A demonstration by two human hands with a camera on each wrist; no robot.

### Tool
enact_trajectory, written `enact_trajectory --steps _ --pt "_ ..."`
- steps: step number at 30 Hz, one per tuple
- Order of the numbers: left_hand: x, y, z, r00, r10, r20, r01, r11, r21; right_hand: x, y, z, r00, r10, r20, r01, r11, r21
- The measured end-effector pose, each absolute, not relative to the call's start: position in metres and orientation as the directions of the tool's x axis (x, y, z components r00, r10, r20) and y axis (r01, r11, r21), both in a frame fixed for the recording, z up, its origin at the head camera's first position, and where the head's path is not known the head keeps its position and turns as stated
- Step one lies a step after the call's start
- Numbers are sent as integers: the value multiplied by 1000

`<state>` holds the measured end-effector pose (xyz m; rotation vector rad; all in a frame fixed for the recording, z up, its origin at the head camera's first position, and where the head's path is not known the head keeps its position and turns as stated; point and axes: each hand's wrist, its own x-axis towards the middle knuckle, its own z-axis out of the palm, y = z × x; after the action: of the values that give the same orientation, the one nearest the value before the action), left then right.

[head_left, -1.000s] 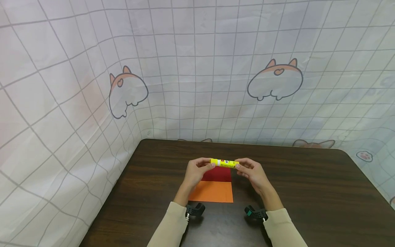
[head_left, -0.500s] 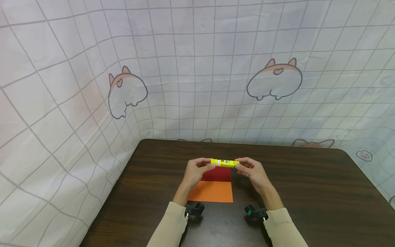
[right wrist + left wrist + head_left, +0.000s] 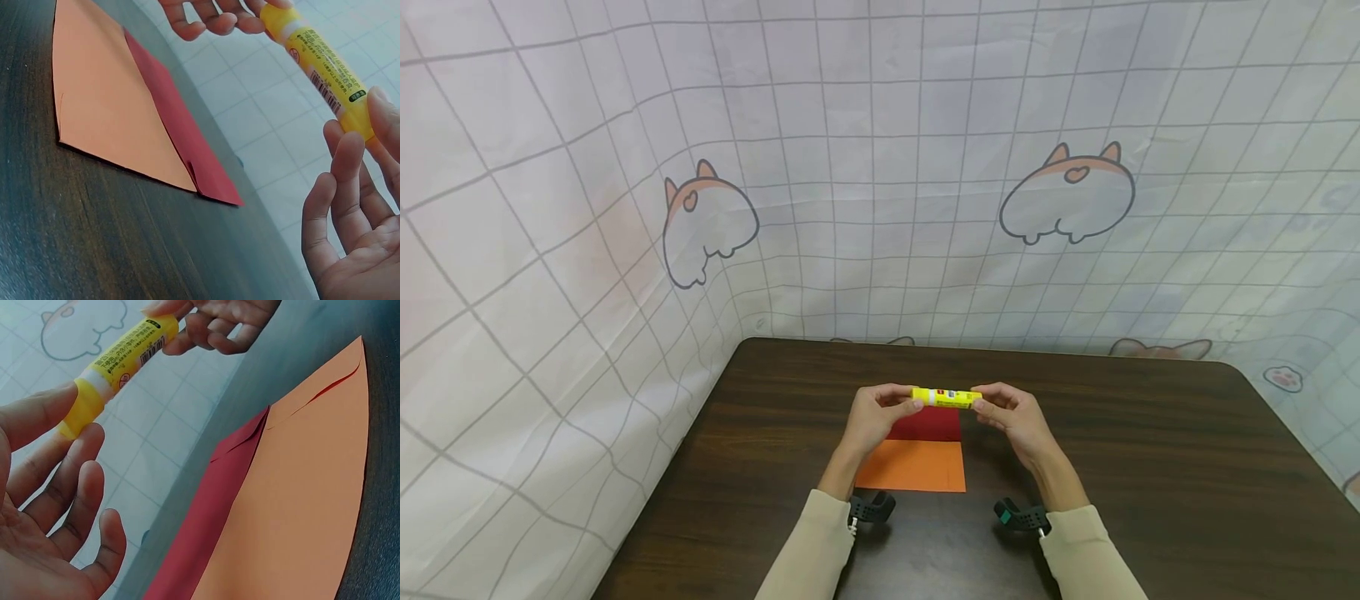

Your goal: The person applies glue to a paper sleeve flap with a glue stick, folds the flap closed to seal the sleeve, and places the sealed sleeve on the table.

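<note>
A yellow glue stick [image 3: 951, 398] with a white band is held level above the table between both hands. My left hand [image 3: 872, 421] pinches its yellow cap end between thumb and fingers. The opposite end is pinched by my right hand [image 3: 1017, 423]; in the right wrist view its label and barcode [image 3: 325, 90] face the camera. Below the hands lies an orange paper piece [image 3: 917, 467], with a dark red paper piece [image 3: 928, 425] along its far side. Slits or folds show near their ends in the left wrist view. My left forearm and hand cover part of the papers.
The dark wood-grain table [image 3: 1150, 442] extends to both sides of the papers. Behind it and to the left hangs a white grid-patterned cloth [image 3: 880, 208] with cartoon animals. Black bands [image 3: 872, 508] are worn on both wrists.
</note>
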<state>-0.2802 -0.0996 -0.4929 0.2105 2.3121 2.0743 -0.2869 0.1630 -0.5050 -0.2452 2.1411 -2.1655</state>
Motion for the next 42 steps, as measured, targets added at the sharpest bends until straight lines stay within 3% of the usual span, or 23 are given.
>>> enact_trajectory --steps 42 --pt "-280 -110 -489 -978 182 103 138 193 971 -288 163 -507 -971 -223 81 -92 37 -995"
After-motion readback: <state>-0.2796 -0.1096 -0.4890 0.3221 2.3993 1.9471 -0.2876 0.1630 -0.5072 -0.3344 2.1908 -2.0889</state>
